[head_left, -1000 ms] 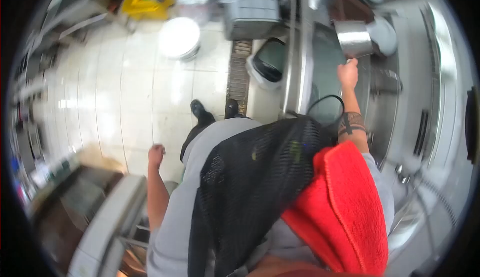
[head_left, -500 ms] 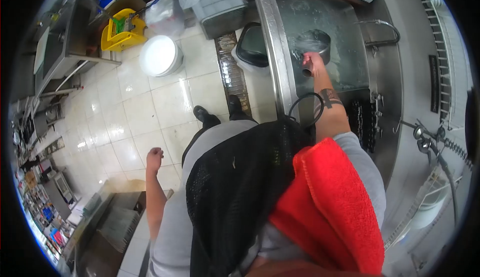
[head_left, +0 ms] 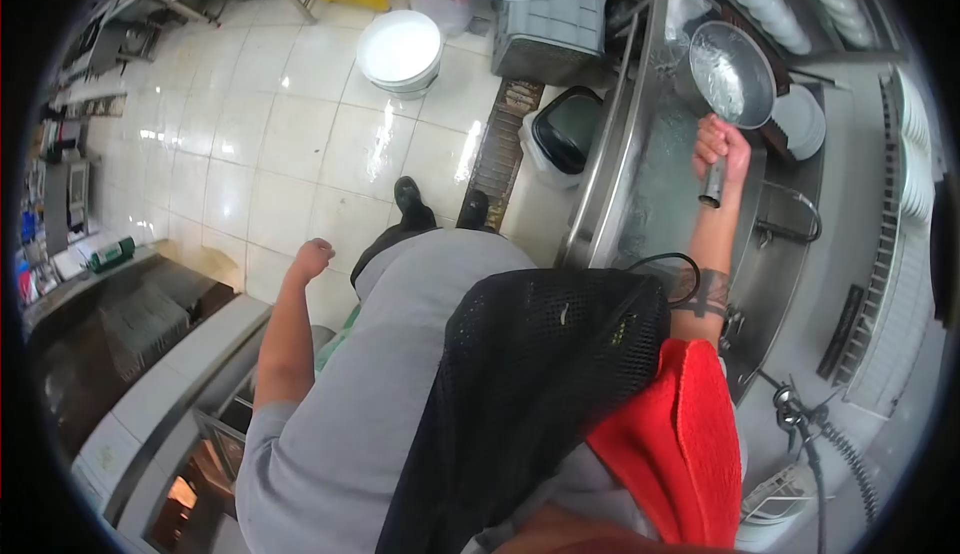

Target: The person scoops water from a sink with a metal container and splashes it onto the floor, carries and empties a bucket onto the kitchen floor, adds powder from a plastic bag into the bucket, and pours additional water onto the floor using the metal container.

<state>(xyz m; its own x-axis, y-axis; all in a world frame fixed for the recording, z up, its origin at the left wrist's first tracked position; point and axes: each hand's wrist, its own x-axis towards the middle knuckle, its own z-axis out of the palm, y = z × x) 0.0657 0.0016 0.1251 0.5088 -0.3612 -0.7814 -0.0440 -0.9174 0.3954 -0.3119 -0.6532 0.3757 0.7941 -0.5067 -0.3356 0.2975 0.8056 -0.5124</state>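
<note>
Gripping a round, grey metal saucepan (head_left: 735, 74) by its hollow tubular handle (head_left: 711, 186), with the right hand (head_left: 722, 144) closed around it. Holding it above the far end of a water-filled stainless-steel sink (head_left: 612, 194), tilted with its open mouth toward the camera. Seems to be midway through handling, not yet set down; calling, by judgement, for a steady wrist in any turning or lowering. Hanging the left hand (head_left: 317, 257) well apart over the pale tiled floor (head_left: 285, 144), with nothing visible in it; too small to tell how far closed. Mind the stacked round white plates (head_left: 803, 122) and curved steel tap (head_left: 815, 219) along the wall-side edge. Offering most room toward the front edge, over the water beside the handle.
</note>
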